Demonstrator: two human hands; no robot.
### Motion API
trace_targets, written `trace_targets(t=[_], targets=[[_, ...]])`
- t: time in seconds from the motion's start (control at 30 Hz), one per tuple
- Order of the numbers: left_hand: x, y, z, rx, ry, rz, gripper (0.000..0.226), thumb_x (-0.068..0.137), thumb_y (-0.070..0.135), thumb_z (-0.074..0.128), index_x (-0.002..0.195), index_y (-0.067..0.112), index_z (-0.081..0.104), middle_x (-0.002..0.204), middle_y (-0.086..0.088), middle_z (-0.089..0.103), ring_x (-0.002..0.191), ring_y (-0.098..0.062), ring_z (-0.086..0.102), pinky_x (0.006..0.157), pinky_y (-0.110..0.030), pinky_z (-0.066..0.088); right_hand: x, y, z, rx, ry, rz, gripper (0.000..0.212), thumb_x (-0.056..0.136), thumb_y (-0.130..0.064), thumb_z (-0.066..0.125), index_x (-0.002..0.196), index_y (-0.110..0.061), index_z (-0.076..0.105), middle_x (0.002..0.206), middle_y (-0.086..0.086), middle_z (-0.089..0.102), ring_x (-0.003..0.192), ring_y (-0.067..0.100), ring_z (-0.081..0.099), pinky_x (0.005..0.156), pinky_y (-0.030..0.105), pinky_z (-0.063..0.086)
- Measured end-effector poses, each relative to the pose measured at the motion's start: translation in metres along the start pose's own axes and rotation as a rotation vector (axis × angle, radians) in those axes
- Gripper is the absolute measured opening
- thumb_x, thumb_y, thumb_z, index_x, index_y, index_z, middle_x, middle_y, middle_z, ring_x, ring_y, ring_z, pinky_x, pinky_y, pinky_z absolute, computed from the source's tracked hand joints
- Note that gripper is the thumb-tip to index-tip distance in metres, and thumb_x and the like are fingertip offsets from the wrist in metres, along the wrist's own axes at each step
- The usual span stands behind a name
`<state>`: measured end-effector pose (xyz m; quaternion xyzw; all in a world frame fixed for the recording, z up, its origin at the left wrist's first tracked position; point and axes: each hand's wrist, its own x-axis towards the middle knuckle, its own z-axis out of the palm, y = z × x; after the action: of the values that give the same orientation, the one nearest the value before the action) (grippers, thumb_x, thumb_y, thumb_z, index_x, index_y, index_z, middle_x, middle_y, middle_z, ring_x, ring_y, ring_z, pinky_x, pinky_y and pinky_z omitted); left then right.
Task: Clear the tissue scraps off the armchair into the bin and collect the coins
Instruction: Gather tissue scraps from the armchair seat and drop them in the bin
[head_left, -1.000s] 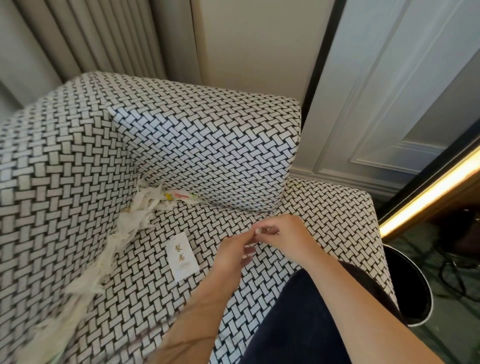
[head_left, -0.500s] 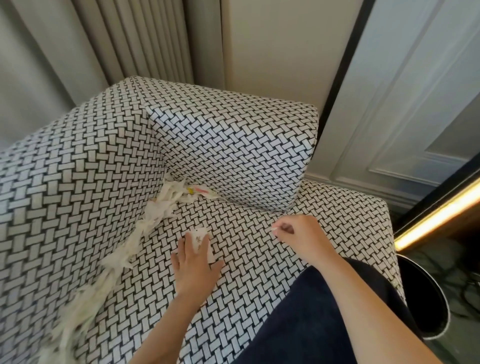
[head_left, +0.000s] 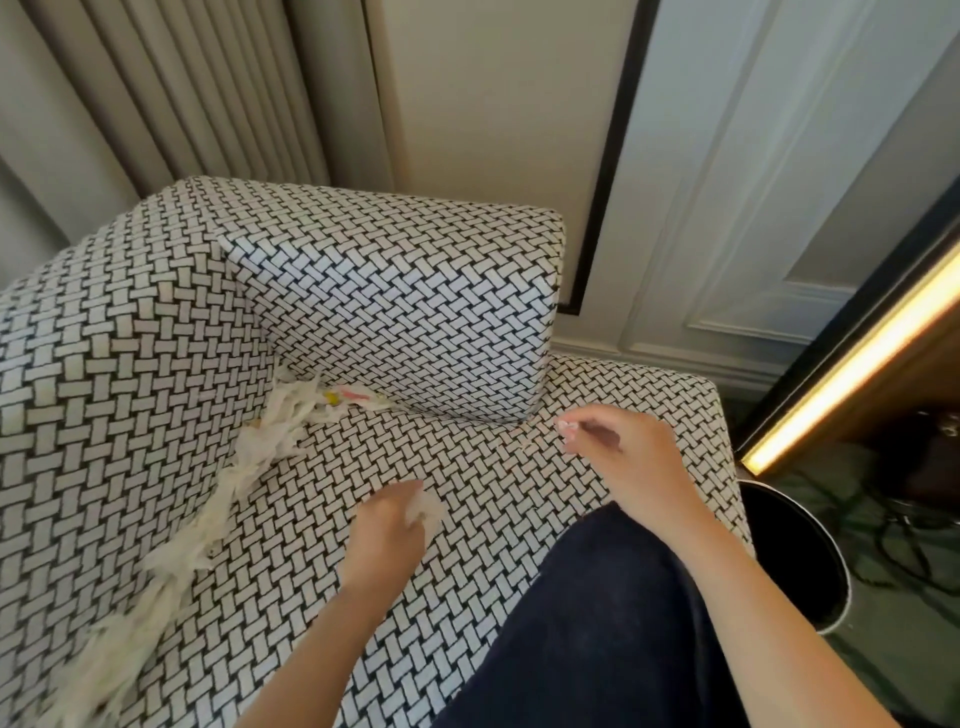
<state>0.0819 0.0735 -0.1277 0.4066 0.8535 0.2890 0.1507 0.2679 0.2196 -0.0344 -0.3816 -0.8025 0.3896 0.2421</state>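
The tissue scraps (head_left: 260, 436) lie in a long ragged line along the crease where the seat of the armchair (head_left: 467, 499) meets its left side. That line runs from the back corner, under the cushion, down toward the near left edge of the view, so its long axis goes roughly far-to-near, slanting leftward as it comes closer. A couple of coloured bits sit at the far end, tucked against the cushion's foot; what they are I cannot tell. No coin shows plainly anywhere on the seat.

The left hand (head_left: 387, 530) is over the middle of the seat, fingers curled round a small white wad (head_left: 428, 506) that looks like crumpled paper or tissue, so it is already holding something. The scraps lie to its left and a little beyond it, near but not touching. It is clearly the nearer hand to them.

The right hand (head_left: 618, 452) hovers further right, by the cushion's front corner, fingertips pinched close together on something tiny and pale; I cannot make out what. The bin (head_left: 810, 551) stands on the floor just off the seat's right edge, below that hand's side.

So, by my reckoning, the scraps are a leftward reach for the left hand, and the bin lies the opposite way, across the seat.
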Motion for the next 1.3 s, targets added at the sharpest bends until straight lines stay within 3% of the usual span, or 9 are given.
trace_targets(t=[0.13,0.23,0.37,0.47,0.53,0.87,1.03,1.17,1.3], targets=[[0.014,0.035,0.009,-0.254,-0.048,-0.144,0.045,0.083,0.003,0.064,0.125,0.016,0.056,0.097,0.0,0.067,0.06,-0.014,0.061,0.05,-0.019,0.053,-0.02,0.019,-0.042,0.041,0.061,0.074,0.013,0.089,-0.021,0.062,0.1,-0.026,0.068,0.09,-0.018,0.067,0.076,-0.009,0.064,0.072,0.0,0.042],[0.031,0.072,0.02,-0.428,-0.076,-0.179,0.044,0.081,0.009,0.07,0.121,0.018,0.058,0.108,0.009,0.061,0.075,-0.004,0.058,0.052,-0.012,0.046,-0.035,0.039,-0.069,0.088,0.137,0.169,0.017,0.086,-0.024,0.065,0.103,-0.024,0.066,0.09,-0.012,0.07,0.075,-0.005,0.066,0.075,0.008,0.048],[0.056,0.136,0.042,-0.722,-0.233,-0.216,0.04,0.078,0.005,0.071,0.115,0.015,0.06,0.113,-0.002,0.061,0.091,-0.017,0.063,0.065,-0.022,0.053,-0.05,0.07,-0.099,0.241,0.262,0.33,0.017,0.083,-0.021,0.068,0.098,-0.017,0.062,0.09,-0.001,0.072,0.078,0.008,0.07,0.084,0.032,0.052],[0.07,0.191,0.066,-0.91,-0.376,-0.286,0.039,0.078,-0.002,0.069,0.114,0.009,0.06,0.114,-0.007,0.061,0.101,-0.023,0.062,0.083,-0.036,0.055,-0.058,0.097,-0.114,0.321,0.35,0.434,0.017,0.082,-0.023,0.068,0.094,-0.012,0.063,0.087,0.004,0.074,0.081,0.015,0.071,0.084,0.036,0.054],[0.073,0.224,0.083,-0.986,-0.482,-0.316,0.036,0.078,-0.005,0.067,0.111,0.009,0.061,0.113,-0.009,0.061,0.101,-0.023,0.062,0.08,-0.033,0.056,-0.06,0.113,-0.118,0.395,0.415,0.526,0.015,0.084,-0.022,0.066,0.094,-0.011,0.064,0.086,0.004,0.074,0.083,0.016,0.071,0.083,0.035,0.054],[0.045,0.316,0.218,-0.793,-0.677,-0.404,0.031,0.085,0.0,0.061,0.111,0.015,0.066,0.118,-0.01,0.058,0.088,-0.019,0.061,0.065,-0.023,0.055,-0.066,0.204,-0.118,1.006,0.68,0.977,0.009,0.095,-0.018,0.053,0.094,-0.015,0.062,0.101,0.004,0.067,0.093,0.014,0.061,0.068,0.024,0.046],[0.032,0.316,0.252,-0.73,-0.718,-0.478,0.022,0.089,0.01,0.06,0.107,0.018,0.068,0.103,-0.001,0.062,0.074,-0.013,0.059,0.05,-0.017,0.05,-0.071,0.232,-0.12,1.256,0.765,1.058,0.009,0.095,-0.013,0.051,0.094,-0.009,0.058,0.102,0.009,0.061,0.092,0.018,0.059,0.086,0.029,0.046],[0.036,0.317,0.267,-0.716,-0.766,-0.418,0.025,0.09,0.01,0.058,0.112,0.017,0.066,0.109,-0.004,0.064,0.091,-0.019,0.063,0.066,-0.025,0.053,-0.08,0.246,-0.12,1.413,0.767,1.005,0.039,0.098,-0.03,0.045,0.127,-0.005,0.051,0.122,0.012,0.057,0.112,0.025,0.055,0.097,0.038,0.043],[0.046,0.32,0.264,-0.687,-0.855,-0.347,0.034,0.093,0.012,0.052,0.125,0.019,0.057,0.124,-0.001,0.057,0.113,-0.016,0.052,0.097,-0.033,0.042,-0.08,0.249,-0.121,1.47,0.762,0.914,0.058,0.098,-0.042,0.036,0.146,-0.011,0.029,0.153,0.008,0.029,0.143,0.024,0.022,0.113,0.047,0.025]])
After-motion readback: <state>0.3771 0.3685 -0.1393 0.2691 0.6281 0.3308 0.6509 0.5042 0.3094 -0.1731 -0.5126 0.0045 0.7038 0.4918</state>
